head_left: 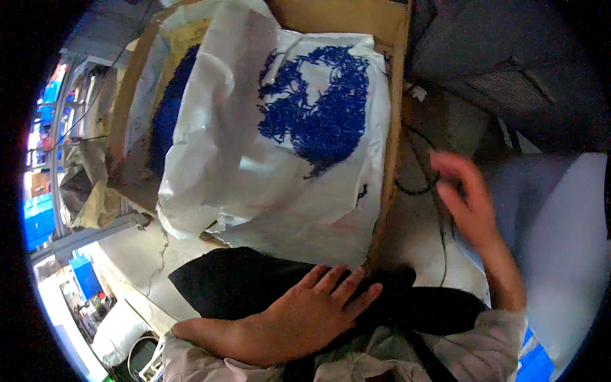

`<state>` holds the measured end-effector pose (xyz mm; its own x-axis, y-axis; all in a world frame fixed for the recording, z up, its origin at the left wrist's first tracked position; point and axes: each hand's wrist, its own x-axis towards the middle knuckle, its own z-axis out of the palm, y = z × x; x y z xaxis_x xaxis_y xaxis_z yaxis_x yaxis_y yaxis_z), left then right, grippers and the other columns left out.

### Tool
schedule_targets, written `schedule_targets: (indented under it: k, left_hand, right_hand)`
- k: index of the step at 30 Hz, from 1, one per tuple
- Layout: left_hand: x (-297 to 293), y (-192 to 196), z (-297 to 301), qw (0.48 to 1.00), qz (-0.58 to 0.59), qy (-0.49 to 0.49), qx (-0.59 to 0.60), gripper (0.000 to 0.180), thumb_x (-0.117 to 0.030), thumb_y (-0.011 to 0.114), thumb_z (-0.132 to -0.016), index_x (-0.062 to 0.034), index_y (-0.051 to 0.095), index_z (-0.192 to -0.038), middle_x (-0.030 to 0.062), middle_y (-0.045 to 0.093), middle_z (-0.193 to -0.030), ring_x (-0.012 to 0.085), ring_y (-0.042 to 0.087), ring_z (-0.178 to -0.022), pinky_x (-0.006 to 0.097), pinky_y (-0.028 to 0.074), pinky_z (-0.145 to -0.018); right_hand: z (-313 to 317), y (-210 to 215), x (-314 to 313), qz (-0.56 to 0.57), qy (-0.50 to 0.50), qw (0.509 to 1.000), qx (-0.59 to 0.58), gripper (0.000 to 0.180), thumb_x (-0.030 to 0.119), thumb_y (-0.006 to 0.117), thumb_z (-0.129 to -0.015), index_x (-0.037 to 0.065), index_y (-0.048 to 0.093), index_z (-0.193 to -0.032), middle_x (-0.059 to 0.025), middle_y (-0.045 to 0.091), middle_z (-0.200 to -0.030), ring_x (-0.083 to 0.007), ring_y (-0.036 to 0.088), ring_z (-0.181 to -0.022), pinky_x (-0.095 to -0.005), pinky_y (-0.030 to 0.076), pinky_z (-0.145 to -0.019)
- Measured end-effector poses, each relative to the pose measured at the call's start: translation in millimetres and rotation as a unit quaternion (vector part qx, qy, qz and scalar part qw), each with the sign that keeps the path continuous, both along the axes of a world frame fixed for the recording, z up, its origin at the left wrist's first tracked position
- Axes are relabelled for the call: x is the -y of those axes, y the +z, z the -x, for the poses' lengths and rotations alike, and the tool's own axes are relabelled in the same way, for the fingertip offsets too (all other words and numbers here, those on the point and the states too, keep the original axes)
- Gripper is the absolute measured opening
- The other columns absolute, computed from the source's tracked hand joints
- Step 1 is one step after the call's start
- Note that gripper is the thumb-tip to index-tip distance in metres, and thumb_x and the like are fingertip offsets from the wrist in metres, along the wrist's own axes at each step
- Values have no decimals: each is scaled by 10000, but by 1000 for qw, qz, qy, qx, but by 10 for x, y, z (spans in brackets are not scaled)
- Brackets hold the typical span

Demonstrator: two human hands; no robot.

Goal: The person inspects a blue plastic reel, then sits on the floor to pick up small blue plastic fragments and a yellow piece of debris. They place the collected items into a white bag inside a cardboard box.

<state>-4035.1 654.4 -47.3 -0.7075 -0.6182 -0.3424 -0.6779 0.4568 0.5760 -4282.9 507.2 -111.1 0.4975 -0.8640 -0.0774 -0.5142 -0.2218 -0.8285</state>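
Observation:
My left hand (307, 321) lies flat with its fingers spread on black fabric (235, 277) across my lap. It holds nothing. My right hand (469, 200) is raised to the right of a cardboard box (396, 95), a little blurred. Its thumb and bent fingers stand apart, and I see nothing between them. Inside the box, a white plastic sheet or bag (280, 216) is spread out. A loose heap of small, thin dark-blue pieces (331, 121) rests on it; they are too small to name.
On the left, a second open box (121, 140) contains more dark-blue pieces (170, 114) in a plastic liner. A black cable (417, 191) runs beside my right hand. Dark grey equipment (496, 70) stands at the back right, and a pale grey panel (569, 254) at the right.

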Motion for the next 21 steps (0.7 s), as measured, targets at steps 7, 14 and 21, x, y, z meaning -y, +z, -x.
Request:
schedule_targets:
  k: [7, 14, 21]
  left_hand:
    - [470, -77, -87, 994, -80, 67, 10, 605, -329, 588, -842, -90, 379, -1357, 202, 445, -1304, 369, 475, -1159, 452, 405, -965]
    - [419, 112, -135, 952, -216, 139, 165, 646, -252, 641, -811, -79, 361, -1367, 208, 438, -1313, 390, 469, -1156, 466, 402, -967]
    - [-77, 13, 45, 973, -187, 80, 105, 600, -170, 621, -823, -63, 360, -1352, 214, 506, -1236, 390, 510, -1092, 449, 432, -915]
  right_hand:
    - [1010, 652, -1435, 65, 199, 935, -287, 320, 278, 662, -663, 93, 660, -924, -103, 649, -1027, -262, 608, -987, -421, 443, -897]
    - [1595, 899, -2011, 20, 249, 945, -209, 175, 247, 600, -677, 110, 666, -761, -101, 677, -862, -230, 662, -839, -400, 499, -822]
    - [1109, 1378, -2677, -112, 143, 981, -65, 198, 196, 650, -645, 91, 644, -813, -99, 653, -973, -255, 633, -858, -355, 540, -712]
